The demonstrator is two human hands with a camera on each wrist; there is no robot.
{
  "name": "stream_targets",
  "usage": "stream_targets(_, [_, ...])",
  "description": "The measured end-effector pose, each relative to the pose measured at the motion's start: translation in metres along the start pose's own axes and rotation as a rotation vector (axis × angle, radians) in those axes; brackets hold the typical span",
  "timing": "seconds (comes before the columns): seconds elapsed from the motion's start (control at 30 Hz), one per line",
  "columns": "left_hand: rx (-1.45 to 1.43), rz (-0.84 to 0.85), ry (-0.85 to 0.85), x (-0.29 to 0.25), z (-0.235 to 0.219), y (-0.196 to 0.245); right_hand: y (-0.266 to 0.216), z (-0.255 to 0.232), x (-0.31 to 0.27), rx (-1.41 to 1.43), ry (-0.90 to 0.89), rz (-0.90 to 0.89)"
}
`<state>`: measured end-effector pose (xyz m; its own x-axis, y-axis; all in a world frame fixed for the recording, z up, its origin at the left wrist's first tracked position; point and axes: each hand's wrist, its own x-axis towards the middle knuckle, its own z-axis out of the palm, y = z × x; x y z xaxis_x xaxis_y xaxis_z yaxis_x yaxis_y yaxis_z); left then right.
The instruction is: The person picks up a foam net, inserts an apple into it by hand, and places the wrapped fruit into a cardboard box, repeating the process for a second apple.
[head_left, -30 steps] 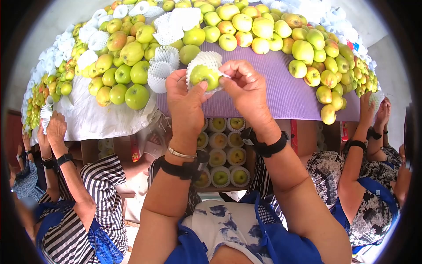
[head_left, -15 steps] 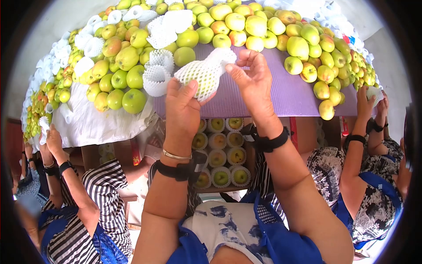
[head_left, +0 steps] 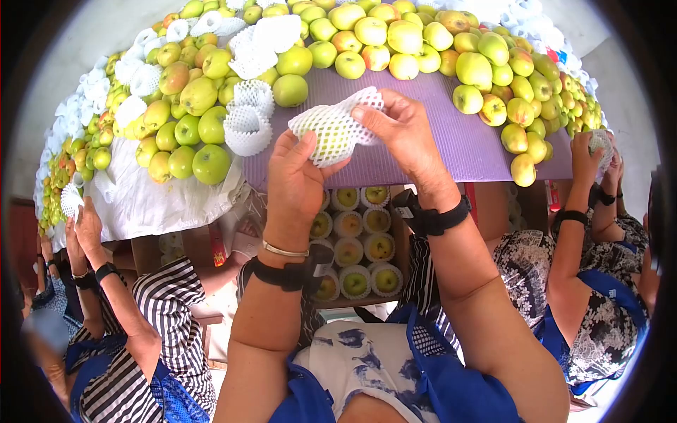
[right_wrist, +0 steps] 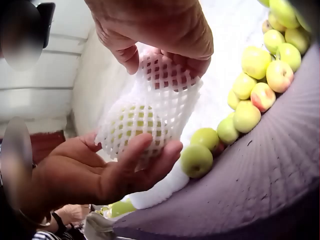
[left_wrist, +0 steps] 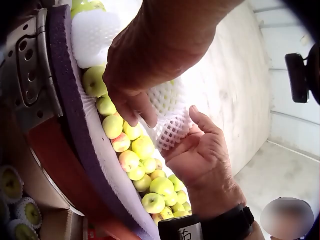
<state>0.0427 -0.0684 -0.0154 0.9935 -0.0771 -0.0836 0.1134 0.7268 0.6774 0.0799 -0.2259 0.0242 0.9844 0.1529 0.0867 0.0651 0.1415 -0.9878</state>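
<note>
A green apple (right_wrist: 139, 122) sits inside a white foam net (head_left: 331, 134), held over the purple mat's front part. My left hand (head_left: 293, 176) holds the apple end from below and beside it, thumb against the net. The net's loose end is pinched by my right hand (head_left: 409, 137), its thumb on top. In the left wrist view, the left hand (left_wrist: 155, 55) is at the top and the right hand (left_wrist: 200, 160) is below, with the net (left_wrist: 172, 117) between them. The right wrist view shows mesh stretched over the right hand's fingers (right_wrist: 172, 75).
Apples (head_left: 211, 165) lie heaped at left and along the back of the purple mat (head_left: 437, 134). Empty foam nets (head_left: 247, 130) stand left of my hands. A box of netted apples (head_left: 355, 282) is below the table edge. Other people's hands (head_left: 89, 229) work at both sides.
The net now covers the apple, which was partly bare a second ago. My right hand, apart from the net half a second ago, has come back to its loose end.
</note>
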Motion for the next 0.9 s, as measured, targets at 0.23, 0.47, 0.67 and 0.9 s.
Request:
stream_targets(0.23, [0.108, 0.014, -0.017, -0.007, 0.013, 0.000, 0.010, 0.002, 0.003, 0.113, 0.043, -0.002])
stream_targets(0.47, [0.160, 0.025, 0.082, -0.008, 0.021, -0.003, 0.017, 0.010, -0.001, -0.681, 0.220, -0.566])
stream_targets(0.67, [0.144, 0.115, 0.109, -0.008, 0.022, -0.004, 0.007, 0.021, -0.007, -0.628, 0.089, -0.654])
stream_targets(0.9, [-0.049, 0.218, 0.104, -0.003, 0.010, 0.000, 0.017, 0.039, -0.015, -0.810, 0.014, -0.906])
